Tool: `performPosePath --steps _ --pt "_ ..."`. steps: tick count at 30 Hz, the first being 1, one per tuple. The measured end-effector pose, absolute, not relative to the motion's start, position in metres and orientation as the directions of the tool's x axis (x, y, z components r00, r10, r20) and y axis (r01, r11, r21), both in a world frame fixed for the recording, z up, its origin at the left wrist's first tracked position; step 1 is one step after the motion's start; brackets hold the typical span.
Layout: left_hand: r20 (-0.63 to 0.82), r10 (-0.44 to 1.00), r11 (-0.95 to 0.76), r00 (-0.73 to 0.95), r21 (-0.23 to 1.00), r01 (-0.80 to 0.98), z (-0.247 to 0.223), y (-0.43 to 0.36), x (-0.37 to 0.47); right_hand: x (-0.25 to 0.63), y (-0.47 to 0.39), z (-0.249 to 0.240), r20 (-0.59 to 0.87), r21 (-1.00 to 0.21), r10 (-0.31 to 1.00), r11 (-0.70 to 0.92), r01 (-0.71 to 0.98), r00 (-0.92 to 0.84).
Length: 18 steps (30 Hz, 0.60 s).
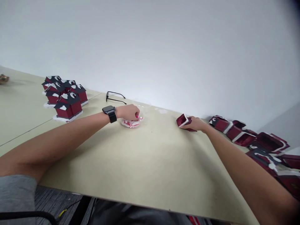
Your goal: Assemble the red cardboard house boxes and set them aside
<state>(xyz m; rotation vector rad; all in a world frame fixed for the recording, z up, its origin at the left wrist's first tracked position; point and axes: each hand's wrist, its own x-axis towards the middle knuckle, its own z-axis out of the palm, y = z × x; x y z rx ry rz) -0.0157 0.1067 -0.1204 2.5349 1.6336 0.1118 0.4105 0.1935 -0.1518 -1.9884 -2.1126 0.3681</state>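
My left hand (131, 112), with a dark watch on its wrist, is closed at a round clear dish (130, 124) of red and white pieces. Its fingertips are at the pieces, and what they pinch is too small to make out. On the right, my right hand (195, 123) grips a dark red miniature house (182, 120) lying on its side. The white-edged open end of that house faces left, just above the table.
Several red houses with dark, snow-patched roofs (67, 104) stand at the left. More red houses (243, 137) lie at the right. Black glasses (116, 97) rest near the wall at the back of the pale table (131, 165). A brown object (4, 79) sits far left.
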Motion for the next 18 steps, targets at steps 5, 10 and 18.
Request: performPosePath --steps 5,10,18 --pt "0.045 0.91 -0.412 0.412 0.214 0.886 -0.125 0.115 -0.022 0.409 0.183 -0.148 -0.084 -0.36 0.977 0.155 0.92 -0.197" --pt "0.099 0.908 -0.417 0.407 0.32 0.851 -0.118 0.113 -0.025 0.394 0.168 -0.129 -0.106 -0.268 0.965 0.205 0.942 -0.24" --pt "0.311 0.845 -0.533 0.435 0.42 0.735 -0.108 0.103 -0.012 0.33 0.14 -0.098 -0.017 0.016 0.947 0.32 0.947 -0.32"
